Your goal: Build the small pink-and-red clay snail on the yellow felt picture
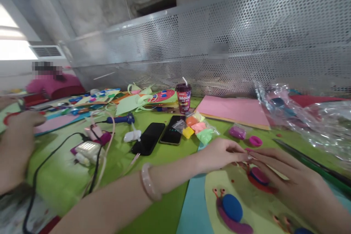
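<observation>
The 2 hands meet at their fingertips just above the red snail (259, 178), which lies on the yellow paper (255, 204). The left hand (219, 151) has its fingers pinched tight. The right hand (298, 186) has its fingers long and close together. Any tiny bit between them is too small to see. The clay looks soft, so a hard push could squash the snail. The right wrist could also bump the blue snail (232, 208).
</observation>
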Tool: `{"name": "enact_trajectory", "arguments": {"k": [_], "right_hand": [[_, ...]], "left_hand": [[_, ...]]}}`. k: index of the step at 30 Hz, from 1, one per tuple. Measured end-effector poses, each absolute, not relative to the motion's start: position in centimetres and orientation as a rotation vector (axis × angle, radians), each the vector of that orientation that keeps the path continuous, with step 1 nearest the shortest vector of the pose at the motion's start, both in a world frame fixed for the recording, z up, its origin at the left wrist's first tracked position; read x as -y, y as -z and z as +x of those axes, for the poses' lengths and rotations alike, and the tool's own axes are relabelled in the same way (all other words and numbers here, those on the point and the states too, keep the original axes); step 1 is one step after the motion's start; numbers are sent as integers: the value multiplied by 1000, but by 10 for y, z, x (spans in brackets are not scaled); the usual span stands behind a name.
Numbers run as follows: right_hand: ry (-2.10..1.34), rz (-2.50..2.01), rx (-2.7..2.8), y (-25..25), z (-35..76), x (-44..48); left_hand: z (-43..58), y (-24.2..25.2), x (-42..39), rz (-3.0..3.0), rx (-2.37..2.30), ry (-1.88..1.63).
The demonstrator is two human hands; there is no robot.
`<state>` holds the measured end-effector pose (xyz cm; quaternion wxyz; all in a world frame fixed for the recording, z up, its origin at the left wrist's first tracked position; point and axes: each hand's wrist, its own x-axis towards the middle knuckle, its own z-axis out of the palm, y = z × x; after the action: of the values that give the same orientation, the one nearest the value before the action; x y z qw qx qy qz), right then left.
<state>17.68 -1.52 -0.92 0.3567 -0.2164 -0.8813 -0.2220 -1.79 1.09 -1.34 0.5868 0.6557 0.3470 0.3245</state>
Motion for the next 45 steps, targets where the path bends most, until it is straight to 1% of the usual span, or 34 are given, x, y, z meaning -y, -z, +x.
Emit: {"name": "enact_trajectory", "arguments": {"k": [3, 10, 18, 45], "right_hand": [[556, -594, 2250, 7, 174, 19], [263, -776, 2123, 15, 174, 22], [54, -966, 2113, 6, 169, 33], [55, -895, 2084, 10, 166, 33]], "left_hand": [[-18, 13, -10, 1538, -819, -746], [-18, 7, -6, 1514, -846, -727], [-19, 11, -8, 1589, -869, -698], [-19, 15, -8, 1619, -871, -693]]}}
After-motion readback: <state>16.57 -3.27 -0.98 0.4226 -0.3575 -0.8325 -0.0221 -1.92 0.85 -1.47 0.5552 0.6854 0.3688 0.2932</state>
